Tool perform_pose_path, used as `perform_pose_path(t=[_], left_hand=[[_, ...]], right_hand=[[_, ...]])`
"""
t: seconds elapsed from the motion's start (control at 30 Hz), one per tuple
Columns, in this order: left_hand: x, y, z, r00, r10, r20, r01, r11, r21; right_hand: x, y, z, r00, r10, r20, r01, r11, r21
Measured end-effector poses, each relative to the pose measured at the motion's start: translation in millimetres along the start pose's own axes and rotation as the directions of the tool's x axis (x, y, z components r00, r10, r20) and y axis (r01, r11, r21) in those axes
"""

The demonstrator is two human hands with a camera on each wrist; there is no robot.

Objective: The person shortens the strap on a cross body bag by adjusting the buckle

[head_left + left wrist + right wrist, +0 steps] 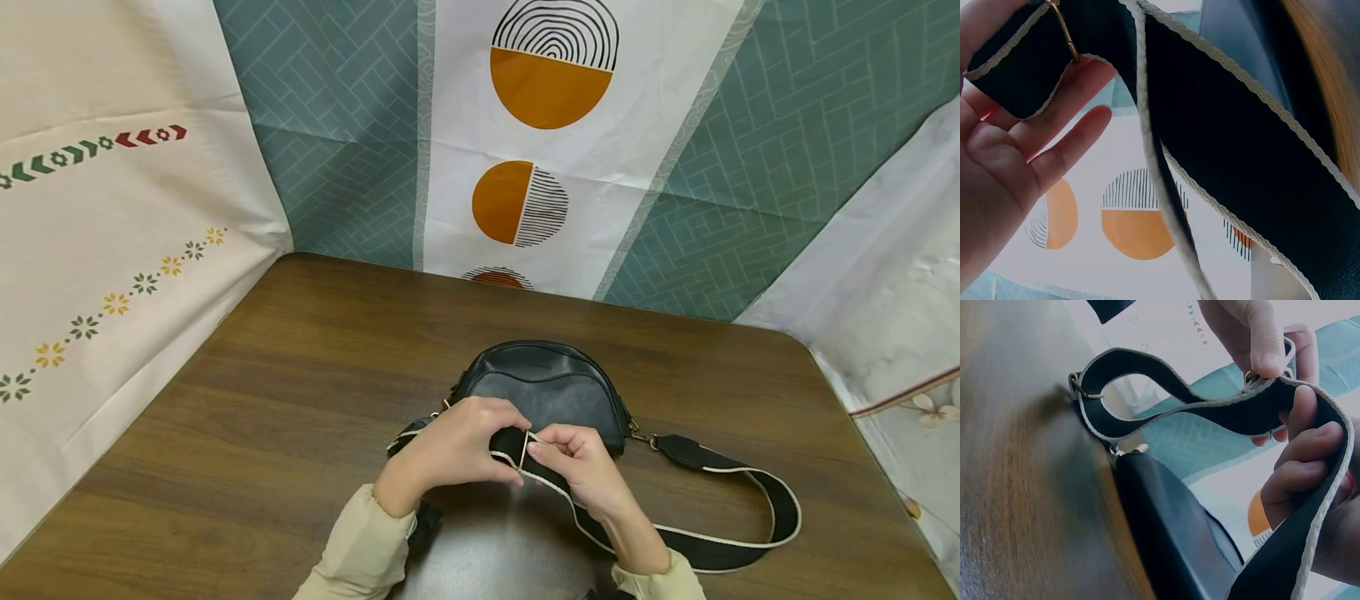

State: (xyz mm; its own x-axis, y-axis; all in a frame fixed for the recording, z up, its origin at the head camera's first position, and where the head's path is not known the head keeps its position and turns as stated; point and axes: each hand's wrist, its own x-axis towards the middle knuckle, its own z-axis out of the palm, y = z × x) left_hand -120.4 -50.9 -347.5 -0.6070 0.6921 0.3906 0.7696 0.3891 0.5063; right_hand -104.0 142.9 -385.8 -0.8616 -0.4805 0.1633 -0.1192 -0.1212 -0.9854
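Observation:
A black handbag [542, 392] with a rounded top stands on the wooden table, its black strap [720, 550] edged in white cord. Above the table in front of the bag, my left hand [461, 446] holds the strap beside a thin gold-coloured slider buckle [523, 450]. The left wrist view shows fingers of the left hand [997, 169] behind the strap, close to the buckle [1067, 39]. On the buckle's other side, my right hand [588, 471] pinches the strap. Curled fingers of the right hand [1310, 453] lie against the webbing in the right wrist view.
From a metal clip [642, 435] at the bag's right end, the strap loops out over the table [300, 375] and back to the hands. Another ring [1088, 394] sits on the strap's left end. Patterned cloths [352, 142] hang behind and beside the table.

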Motion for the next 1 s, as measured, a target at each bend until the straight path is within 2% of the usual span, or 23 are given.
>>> perform_pose_path(t=[0.13,0.3,0.4,0.67,1.0], left_hand=[[-0.6,-0.9,-0.4,1.0,0.015,-0.019,-0.014,0.999,0.029],[-1.9,-2.2,-0.8,0.999,0.043,-0.031,-0.042,0.999,0.015],[-2.7,-3.2,-1.3,0.998,0.057,-0.037,-0.056,0.998,0.01],[-5.5,-5.9,-5.7,0.997,0.052,-0.049,-0.053,0.998,-0.017],[-4.8,-6.1,-4.7,0.999,0.035,-0.011,-0.034,0.999,0.034]], right_hand=[[1,0,2,1.0,0.013,-0.004,-0.013,1.0,0.021],[1,1,2,0.999,0.033,-0.026,-0.032,0.999,0.014],[0,1,-1,0.999,0.036,-0.012,-0.036,0.999,0.011],[-6,3,-15,0.997,-0.034,0.068,0.033,0.999,0.015],[-6,4,-10,0.998,-0.066,0.021,0.067,0.998,-0.019]])
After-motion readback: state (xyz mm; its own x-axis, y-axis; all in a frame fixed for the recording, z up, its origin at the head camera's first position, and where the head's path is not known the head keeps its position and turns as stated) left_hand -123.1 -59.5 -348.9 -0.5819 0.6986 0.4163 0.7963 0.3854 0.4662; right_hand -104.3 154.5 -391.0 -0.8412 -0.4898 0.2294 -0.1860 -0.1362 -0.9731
